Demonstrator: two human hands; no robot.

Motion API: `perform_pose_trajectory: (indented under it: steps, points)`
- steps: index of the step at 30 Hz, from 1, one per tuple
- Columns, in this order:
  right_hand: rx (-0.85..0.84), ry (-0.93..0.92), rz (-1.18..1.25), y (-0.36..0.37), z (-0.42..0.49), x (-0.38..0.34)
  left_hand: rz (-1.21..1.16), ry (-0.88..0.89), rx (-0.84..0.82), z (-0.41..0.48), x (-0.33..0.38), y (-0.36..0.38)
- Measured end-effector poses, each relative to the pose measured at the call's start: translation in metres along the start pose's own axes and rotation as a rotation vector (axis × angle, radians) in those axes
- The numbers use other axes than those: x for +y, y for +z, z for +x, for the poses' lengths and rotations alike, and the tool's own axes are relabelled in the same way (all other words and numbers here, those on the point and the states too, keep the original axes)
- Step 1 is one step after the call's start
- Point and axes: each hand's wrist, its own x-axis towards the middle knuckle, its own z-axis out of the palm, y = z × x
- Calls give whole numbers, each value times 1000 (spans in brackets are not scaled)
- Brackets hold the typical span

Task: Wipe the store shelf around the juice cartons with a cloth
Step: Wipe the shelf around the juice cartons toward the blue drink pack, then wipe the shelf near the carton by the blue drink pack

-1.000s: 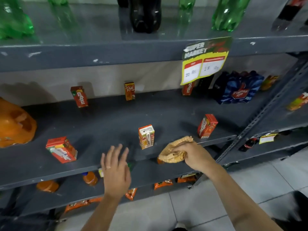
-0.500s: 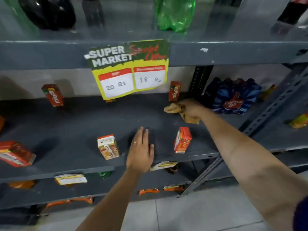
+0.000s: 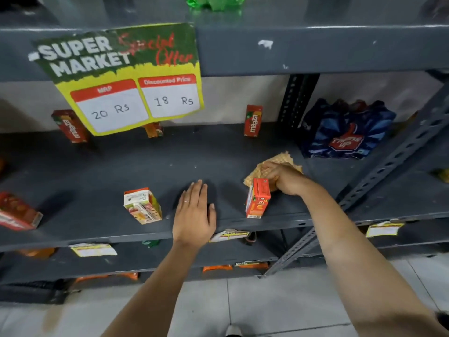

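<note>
Dark grey painted metal shelving [image 3: 150, 164] fills the view, with a pale tiled floor [image 3: 279, 302] seen below and a green-and-yellow paper price sign [image 3: 126, 79] hung from the shelf edge above. On the middle shelf, small juice cartons are spaced well apart: an orange-red upright carton [image 3: 258, 198] near the front edge, a white-and-orange carton [image 3: 143, 206] tilted to its left, and a slim red carton [image 3: 253, 120] standing at the back wall. A crumpled tan waffle-weave cloth [image 3: 279, 160] is pressed to the shelf surface just behind the orange-red carton, bunched under the right hand [image 3: 284, 177], whose fingers are curled down tightly around it. The left hand [image 3: 194, 215] is laid flat on the shelf between the two front cartons, its fingers [image 3: 198, 190] stretched out and holding nothing. The wiping appears to be under way at the right end of the shelf, close to a blue shrink-wrapped pack of bottles [image 3: 347, 130]. The main risk is judged to lie with the orange-red carton: the wrist and cloth are touching or almost touching its rear top edge, so a stroke drawn forward could tip it or push it off the front lip. A wide sideways sweep could likewise topple the leaning white-and-orange carton, and dust behind the cartons could be missed if the cloth is kept to open areas only.
</note>
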Motion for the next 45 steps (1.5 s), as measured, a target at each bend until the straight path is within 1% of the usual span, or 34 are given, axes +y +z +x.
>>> perform_pose_trajectory:
  steps: [3,5,7,8,11,13,14,16,18,22,27,32,36,39,40,42,44,45]
  points:
    - [-21,135,29,16,-16,15,15,2,-8,-1,1,-1]
    - [-44,155,-20,13,-28,10,14,5,-12,-1,1,-2]
    - [-72,167,-70,-8,-40,-2,11,8,-16,-1,0,-2]
    - [-42,177,-82,-22,-38,-7,11,10,-15,-1,0,-3]
    - [212,343,-33,-61,-14,-15,12,13,-11,-1,1,-3]
    - [311,399,9,-73,12,-15,13,10,-13,-1,1,-3]
    - [287,406,-22,-72,25,-11,13,8,-17,-1,0,-3]
    - [173,420,-84,-60,50,-1,11,-1,-26,-1,0,-2]
    - [78,395,-138,-47,50,-9,7,-3,-26,-1,0,-2]
    - [89,374,-179,-21,27,-28,-4,18,-6,-1,0,-2]
    - [48,390,-111,7,-15,-22,-8,25,-1,-2,1,-3]
    - [108,405,-133,18,-64,-36,4,20,-1,-3,1,-3]
    - [13,446,-247,19,-90,-54,16,34,-9,-3,0,-2]
    - [-54,360,-333,22,-117,-62,11,33,-5,-4,0,-1]
    - [-82,321,-331,21,-128,-64,10,32,-6,-4,-1,-1]
    - [-149,257,-244,9,-148,-66,11,32,-6,-4,-1,0]
    - [-182,277,-90,-11,-155,-65,8,31,-6,-3,-1,0]
    - [-148,301,-10,-23,-152,-64,7,31,-5,-3,-1,0]
